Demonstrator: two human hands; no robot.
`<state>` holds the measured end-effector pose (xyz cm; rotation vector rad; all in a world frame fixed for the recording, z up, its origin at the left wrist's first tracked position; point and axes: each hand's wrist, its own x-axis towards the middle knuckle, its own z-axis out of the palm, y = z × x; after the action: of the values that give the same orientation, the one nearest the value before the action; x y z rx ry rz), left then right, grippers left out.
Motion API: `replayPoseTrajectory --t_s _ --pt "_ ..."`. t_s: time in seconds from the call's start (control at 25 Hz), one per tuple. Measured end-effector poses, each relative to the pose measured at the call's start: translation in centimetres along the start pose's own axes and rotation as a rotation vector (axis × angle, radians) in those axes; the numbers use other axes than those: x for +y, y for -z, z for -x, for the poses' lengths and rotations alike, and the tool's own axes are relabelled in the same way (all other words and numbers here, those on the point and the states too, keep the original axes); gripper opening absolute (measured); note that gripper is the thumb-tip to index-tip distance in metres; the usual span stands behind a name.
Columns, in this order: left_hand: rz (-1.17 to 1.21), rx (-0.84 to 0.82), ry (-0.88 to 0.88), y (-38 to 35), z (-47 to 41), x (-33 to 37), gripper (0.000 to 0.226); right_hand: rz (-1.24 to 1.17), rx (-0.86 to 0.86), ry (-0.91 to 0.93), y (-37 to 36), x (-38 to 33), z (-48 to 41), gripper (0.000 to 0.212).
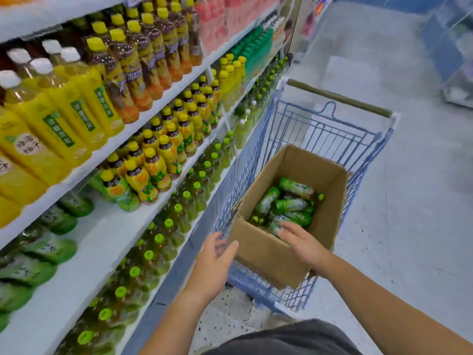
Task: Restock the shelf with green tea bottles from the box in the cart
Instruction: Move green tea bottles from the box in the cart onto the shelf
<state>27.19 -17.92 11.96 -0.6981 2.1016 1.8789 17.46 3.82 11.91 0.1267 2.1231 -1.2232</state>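
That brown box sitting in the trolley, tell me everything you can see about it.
The box is plain brown cardboard, open at the top, set askew in the blue wire cart. It is only partly full: green tea bottles lie on their sides at the bottom. The right hand reaches over its near rim toward them, fingers straight. The left hand hovers open by its near left corner; whether it touches is unclear.

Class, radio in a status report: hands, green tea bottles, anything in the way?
Status: left hand open beside box; right hand open over bottles. Nothing held. No obstruction seen.
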Motion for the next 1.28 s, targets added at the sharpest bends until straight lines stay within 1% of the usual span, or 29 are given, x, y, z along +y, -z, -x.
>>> replayPoseTrajectory --t_s 0.12,0.24,0.48,0.56,0.68,0.8,0.92,0.96,1.08,1.2,1.28 --pt "-0.026 -0.028 0.052 -4.2 -3.1 2.5 0.06 -0.056 0.005 -0.021 4.3 1.6 -2.3 0.054" --pt "-0.055 -0.019 0.109 -8.2 -7.9 4.5 0.058 -0.104 0.002 -0.09 7.5 3.4 -5.9 0.055" --pt "-0.178 -0.077 0.077 -15.1 -18.5 4.4 0.055 -0.149 -0.035 -0.172 9.1 7.6 -14.5 0.063" --pt "-0.247 -0.09 0.077 -16.5 -22.6 3.4 0.057 -0.156 -0.026 -0.178 9.2 8.7 -17.4 0.065" --pt "-0.392 -0.137 0.105 -17.4 -28.4 1.7 0.064 -0.206 0.022 -0.214 9.2 10.3 -21.2 0.06" --pt "-0.468 -0.161 0.158 -17.7 -33.5 -0.2 0.063 -0.261 0.08 -0.317 8.5 12.1 -25.0 0.058" --pt "-0.511 -0.145 0.241 -18.2 -37.7 -2.9 0.061 -0.328 0.147 -0.409 7.4 13.3 -29.1 0.045" --pt "-0.543 -0.158 0.276 -18.4 -38.6 -4.1 0.058 -0.364 0.175 -0.44 6.9 13.9 -30.6 0.044" --pt "-0.647 -0.181 0.379 -19.1 -40.6 -7.2 0.057 -0.405 0.253 -0.485 6.3 15.0 -34.1 0.051" --pt "-0.741 -0.157 0.44 -20.1 -42.5 -9.6 0.06 -0.473 0.306 -0.537 6.6 16.5 -37.7 0.065" --pt "-0.755 -0.125 0.454 -20.9 -43.6 -10.6 0.061 -0.539 0.352 -0.589 7.1 17.4 -39.8 0.071"
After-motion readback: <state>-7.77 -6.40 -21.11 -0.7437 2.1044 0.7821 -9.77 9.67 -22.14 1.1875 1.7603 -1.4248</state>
